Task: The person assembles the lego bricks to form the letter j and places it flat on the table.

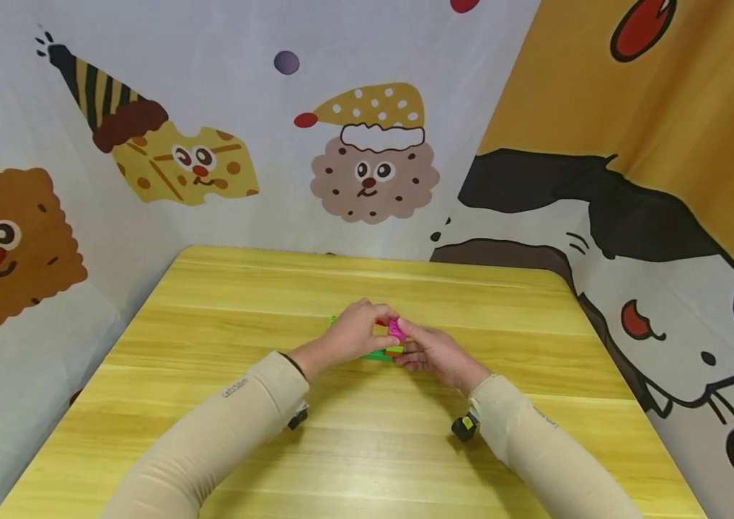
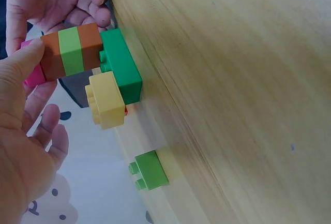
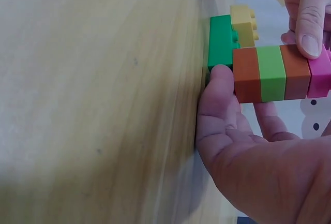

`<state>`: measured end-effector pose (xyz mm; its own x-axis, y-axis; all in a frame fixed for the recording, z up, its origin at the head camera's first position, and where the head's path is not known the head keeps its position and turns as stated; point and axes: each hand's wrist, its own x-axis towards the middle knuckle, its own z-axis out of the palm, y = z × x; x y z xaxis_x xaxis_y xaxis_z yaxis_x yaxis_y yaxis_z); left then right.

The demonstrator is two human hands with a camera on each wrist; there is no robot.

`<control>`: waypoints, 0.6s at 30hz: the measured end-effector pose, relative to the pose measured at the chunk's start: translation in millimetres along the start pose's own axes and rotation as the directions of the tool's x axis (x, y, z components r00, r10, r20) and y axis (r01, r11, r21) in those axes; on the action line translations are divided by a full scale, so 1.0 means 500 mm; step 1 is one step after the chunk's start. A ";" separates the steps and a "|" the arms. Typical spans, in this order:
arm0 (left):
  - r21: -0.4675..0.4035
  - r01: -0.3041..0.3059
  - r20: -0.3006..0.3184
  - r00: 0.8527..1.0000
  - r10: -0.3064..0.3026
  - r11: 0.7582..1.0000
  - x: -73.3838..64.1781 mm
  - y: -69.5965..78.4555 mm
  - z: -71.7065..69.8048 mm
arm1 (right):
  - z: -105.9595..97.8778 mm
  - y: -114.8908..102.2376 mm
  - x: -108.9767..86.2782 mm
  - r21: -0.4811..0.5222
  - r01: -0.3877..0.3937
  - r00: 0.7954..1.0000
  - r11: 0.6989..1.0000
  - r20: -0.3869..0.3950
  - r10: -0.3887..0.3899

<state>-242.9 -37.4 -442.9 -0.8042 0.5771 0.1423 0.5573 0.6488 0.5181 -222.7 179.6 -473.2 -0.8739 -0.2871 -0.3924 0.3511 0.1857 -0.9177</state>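
Note:
A stack of toy building bricks rises from a dark green brick (image 2: pixel 124 69) on the table, with an orange-brown, a lime green (image 3: pixel 271 74), another orange-brown and a pink brick (image 1: pixel 396 329) on top. My left hand (image 1: pixel 347 335) pinches the stack near its top, thumb across the pink brick and the brown one under it. From the other side my right hand (image 1: pixel 441 355) holds the stack, thumb up by the pink brick and a fingertip against the dark green base. A pale yellow brick (image 2: pixel 108 100) stands beside the stack on the base, with a bit of red behind it.
A separate light green brick (image 2: pixel 151 170) rests on the wooden table (image 1: pixel 367 447), a short way from the stack. Behind the table hangs a cloth (image 1: pixel 224 65) printed with cartoon figures.

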 end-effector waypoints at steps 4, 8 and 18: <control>-0.007 -0.002 0.006 1.000 0.002 1.000 0.002 -0.003 0.003 | -0.002 0.000 0.001 0.010 -0.014 1.000 1.000 0.007 0.014; -0.025 -0.006 0.006 1.000 0.006 1.000 0.001 -0.003 0.002 | -0.001 -0.001 0.001 0.025 -0.016 1.000 1.000 0.008 0.016; -0.073 0.006 0.013 1.000 -0.005 0.997 0.001 -0.006 0.002 | 0.003 -0.003 0.007 0.061 -0.026 1.000 0.998 0.017 0.025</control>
<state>-244.5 -38.4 -445.4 -0.8045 0.5799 0.1286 0.5357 0.6147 0.5790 -225.9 176.6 -473.4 -0.8589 -0.2981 -0.4164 0.3938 0.1353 -0.9092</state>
